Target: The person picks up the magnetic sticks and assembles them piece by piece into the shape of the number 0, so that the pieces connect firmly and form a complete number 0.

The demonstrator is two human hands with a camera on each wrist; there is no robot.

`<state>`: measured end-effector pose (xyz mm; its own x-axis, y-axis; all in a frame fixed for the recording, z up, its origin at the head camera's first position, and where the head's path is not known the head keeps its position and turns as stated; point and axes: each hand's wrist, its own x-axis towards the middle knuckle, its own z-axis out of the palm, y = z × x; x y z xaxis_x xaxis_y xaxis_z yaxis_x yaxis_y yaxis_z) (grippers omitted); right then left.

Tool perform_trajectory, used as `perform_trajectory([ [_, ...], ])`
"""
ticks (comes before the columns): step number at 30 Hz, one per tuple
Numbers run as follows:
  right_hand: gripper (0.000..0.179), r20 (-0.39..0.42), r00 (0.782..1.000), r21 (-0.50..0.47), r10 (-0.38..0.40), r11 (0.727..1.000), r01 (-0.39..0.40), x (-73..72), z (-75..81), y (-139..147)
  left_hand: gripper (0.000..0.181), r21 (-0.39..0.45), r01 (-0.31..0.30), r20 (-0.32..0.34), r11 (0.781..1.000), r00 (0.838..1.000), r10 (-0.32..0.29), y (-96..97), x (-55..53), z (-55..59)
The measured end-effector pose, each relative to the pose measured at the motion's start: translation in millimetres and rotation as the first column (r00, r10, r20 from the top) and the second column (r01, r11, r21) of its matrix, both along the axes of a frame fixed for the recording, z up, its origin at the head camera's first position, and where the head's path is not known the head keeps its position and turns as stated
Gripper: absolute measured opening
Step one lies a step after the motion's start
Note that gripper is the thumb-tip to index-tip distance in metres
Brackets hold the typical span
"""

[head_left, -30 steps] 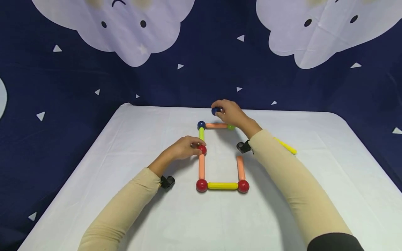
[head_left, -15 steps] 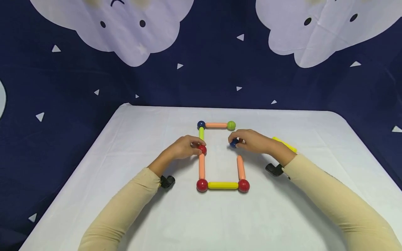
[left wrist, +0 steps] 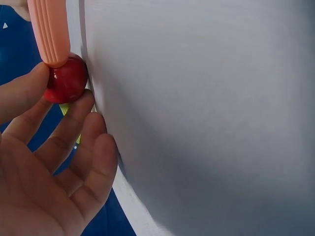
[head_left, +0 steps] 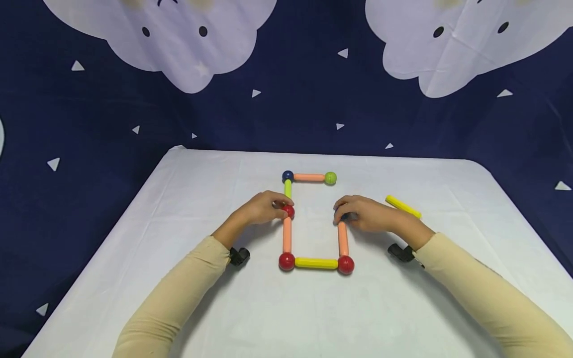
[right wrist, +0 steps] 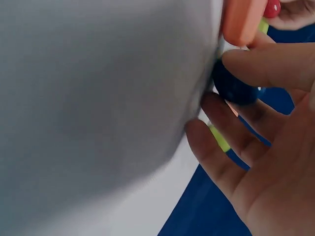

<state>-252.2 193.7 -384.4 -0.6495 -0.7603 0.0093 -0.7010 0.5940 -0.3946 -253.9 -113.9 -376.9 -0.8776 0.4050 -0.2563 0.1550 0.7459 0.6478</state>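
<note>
My left hand pinches a red ball between thumb and fingers. That ball joins a lime-green rod on its far side and an orange rod on its near side. On the right, my right hand grips a dark blue ball, mostly hidden by the fingers in the head view. It sits at the far end of another orange rod; whether the two touch I cannot tell. A yellow rod links two red balls, the left one and the right one, at the near side.
At the far side, a blue ball, an orange rod and a green ball lie in line. One loose yellow rod rests beyond my right wrist. Everything lies on a white-covered table before a dark blue cloth backdrop.
My right hand has carried the blue ball from the table's far side toward me, down to the free end of the right orange rod. My left hand stays on its red ball.
</note>
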Motion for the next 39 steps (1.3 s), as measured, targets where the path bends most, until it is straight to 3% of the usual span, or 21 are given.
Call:
perform_trajectory([
  [4, 0.025, -0.011, 1.000, 0.025, 0.003, 1.000, -0.002, 3.0, -1.2, -0.7, 0.033, 0.000, -0.001, 0.001, 1.000, 1.000, 0.001, 0.3, -0.4, 0.3],
  [19, 0.024, -0.003, 1.000, -0.040, 0.031, 0.999, -0.031, 3.3, -0.9, -3.8, 0.034, -0.016, -0.007, 0.006, 1.000, 1.000, 0.007, 2.7, 2.0, 2.8],
  [28, 0.036, 0.071, 0.994, -0.062, -0.086, 0.994, 0.090, -0.6, -2.1, -3.7, 0.033, -0.015, 0.003, -0.001, 1.000, 1.000, -0.003, 1.8, 3.1, 5.1],
  [32, 0.036, 0.118, 0.989, -0.071, -0.092, 0.992, 0.101, -2.2, -1.1, -4.9, 0.033, -0.014, 0.005, -0.003, 1.000, 1.000, -0.005, 1.6, 3.4, 5.3],
  [39, 0.039, 0.124, 0.988, -0.068, -0.093, 0.992, 0.102, -1.5, -0.2, -6.2, 0.034, -0.006, 0.000, -0.001, 1.000, 1.000, 0.000, 0.7, 2.6, 3.5],
])
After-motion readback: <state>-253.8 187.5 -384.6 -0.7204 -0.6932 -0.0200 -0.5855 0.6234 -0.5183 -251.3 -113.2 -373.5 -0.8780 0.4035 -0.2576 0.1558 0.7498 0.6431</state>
